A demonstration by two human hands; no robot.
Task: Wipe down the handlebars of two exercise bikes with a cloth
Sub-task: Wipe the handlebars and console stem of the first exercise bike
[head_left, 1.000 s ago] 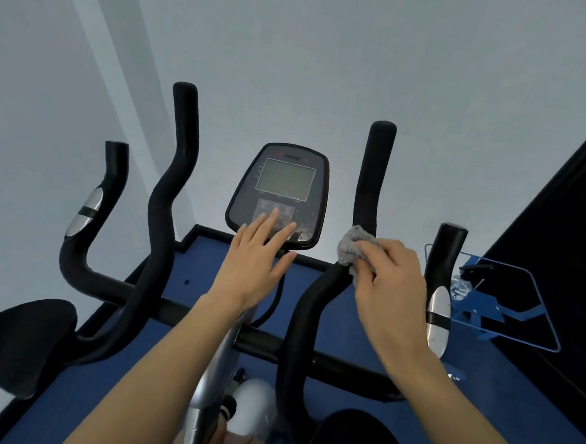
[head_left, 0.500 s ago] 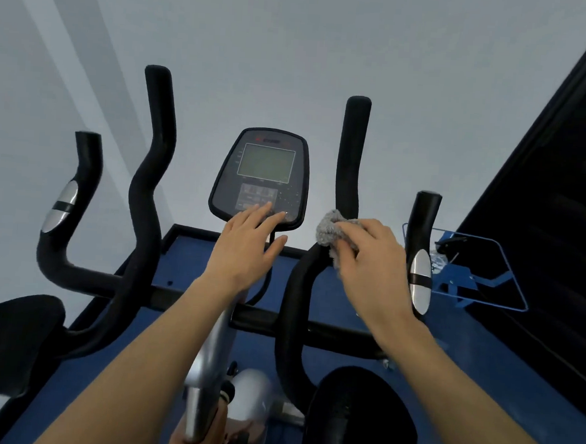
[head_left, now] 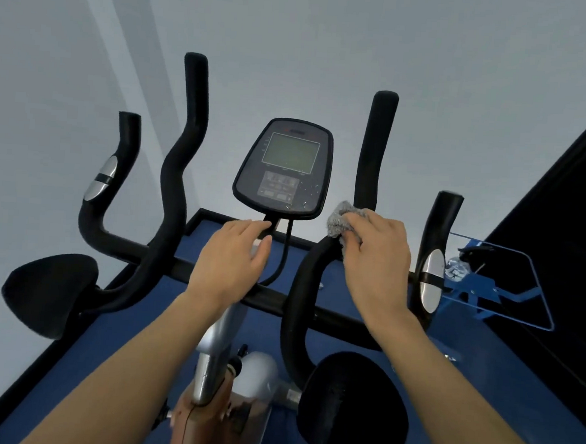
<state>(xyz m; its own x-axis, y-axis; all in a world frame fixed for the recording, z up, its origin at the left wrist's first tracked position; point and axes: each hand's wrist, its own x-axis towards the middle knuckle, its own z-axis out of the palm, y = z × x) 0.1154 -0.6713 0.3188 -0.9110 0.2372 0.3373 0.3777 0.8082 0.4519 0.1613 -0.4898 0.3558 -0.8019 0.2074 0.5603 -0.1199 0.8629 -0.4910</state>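
Your cloth (head_left: 340,221), grey nubbly fabric, handlebars (head_left: 297,290) before you, matt black foam-like covering, console (head_left: 284,166), smooth glossy dark plastic, grip sensors (head_left: 432,281), polished silver metal, stem (head_left: 213,349), satin silver metal, elbow pads (head_left: 352,407), matt black, finely textured

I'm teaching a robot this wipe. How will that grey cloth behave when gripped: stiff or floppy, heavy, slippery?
Probably floppy: the grey cloth bunches into soft folds under the right hand. Likely light, since that hand alone pins it to the handlebar. Its fuzzy texture suggests little slipping.
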